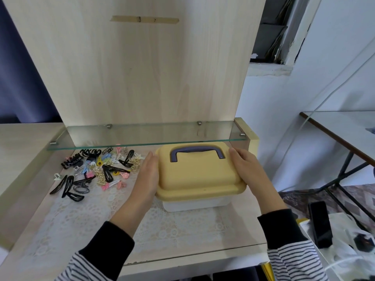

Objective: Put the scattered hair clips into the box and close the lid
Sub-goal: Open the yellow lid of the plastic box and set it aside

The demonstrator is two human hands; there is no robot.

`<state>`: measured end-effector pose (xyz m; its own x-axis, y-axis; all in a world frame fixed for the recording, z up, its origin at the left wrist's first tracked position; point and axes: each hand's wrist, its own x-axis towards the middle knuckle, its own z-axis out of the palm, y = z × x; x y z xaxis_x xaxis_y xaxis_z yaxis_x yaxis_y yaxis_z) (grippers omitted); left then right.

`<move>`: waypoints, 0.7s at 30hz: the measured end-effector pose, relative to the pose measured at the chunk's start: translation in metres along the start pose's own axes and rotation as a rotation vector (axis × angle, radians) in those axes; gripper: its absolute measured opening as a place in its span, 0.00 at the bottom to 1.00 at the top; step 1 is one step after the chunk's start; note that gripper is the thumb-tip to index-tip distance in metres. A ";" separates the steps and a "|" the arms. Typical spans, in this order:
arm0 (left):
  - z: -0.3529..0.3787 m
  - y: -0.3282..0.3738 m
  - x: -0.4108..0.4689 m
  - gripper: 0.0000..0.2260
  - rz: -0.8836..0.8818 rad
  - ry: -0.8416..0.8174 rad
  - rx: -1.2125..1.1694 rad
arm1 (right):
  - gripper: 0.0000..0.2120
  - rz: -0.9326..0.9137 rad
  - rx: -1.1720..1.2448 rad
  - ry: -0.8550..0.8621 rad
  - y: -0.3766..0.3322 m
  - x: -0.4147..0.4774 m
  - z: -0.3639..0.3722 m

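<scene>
A white box (194, 204) with a yellow lid (194, 175) and a purple-grey handle (197, 152) stands on the lace-covered desk, its lid down. My left hand (147, 177) is flat against the lid's left side and my right hand (248, 171) grips its right side. A scattered heap of hair clips (95, 171), black, pink, blue, yellow and gold, lies on the desk to the left of the box, partly under a glass shelf.
A glass shelf (146, 136) juts out low over the back of the desk, just above the box's far edge. A wooden back panel (142, 67) rises behind it. At the right stand a side table (343, 130) and a black object (321, 224) on a bag.
</scene>
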<state>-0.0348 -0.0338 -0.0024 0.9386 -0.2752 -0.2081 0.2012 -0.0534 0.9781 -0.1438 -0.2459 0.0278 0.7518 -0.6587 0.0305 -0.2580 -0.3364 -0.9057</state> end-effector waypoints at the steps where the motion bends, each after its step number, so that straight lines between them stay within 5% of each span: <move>1: 0.002 0.005 -0.006 0.35 -0.004 -0.002 0.005 | 0.15 0.001 0.005 -0.001 -0.001 -0.001 0.001; 5: 0.007 0.020 -0.016 0.38 -0.019 -0.019 0.056 | 0.12 0.021 0.007 0.006 -0.005 -0.003 0.003; 9: 0.009 0.024 -0.010 0.27 -0.050 -0.030 0.093 | 0.19 0.033 -0.037 -0.004 -0.008 -0.004 0.003; 14: 0.010 0.034 -0.008 0.32 -0.048 -0.021 0.114 | 0.17 -0.002 -0.039 0.015 -0.017 -0.001 0.000; 18: 0.011 0.048 -0.002 0.27 0.005 -0.024 0.111 | 0.18 -0.008 -0.039 0.038 -0.029 0.004 -0.006; 21: 0.015 0.062 0.003 0.13 0.070 -0.037 0.107 | 0.17 -0.048 -0.033 0.061 -0.039 0.011 -0.014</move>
<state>-0.0235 -0.0527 0.0576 0.9378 -0.3174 -0.1408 0.1026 -0.1341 0.9856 -0.1335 -0.2495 0.0696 0.7254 -0.6810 0.1003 -0.2429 -0.3896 -0.8884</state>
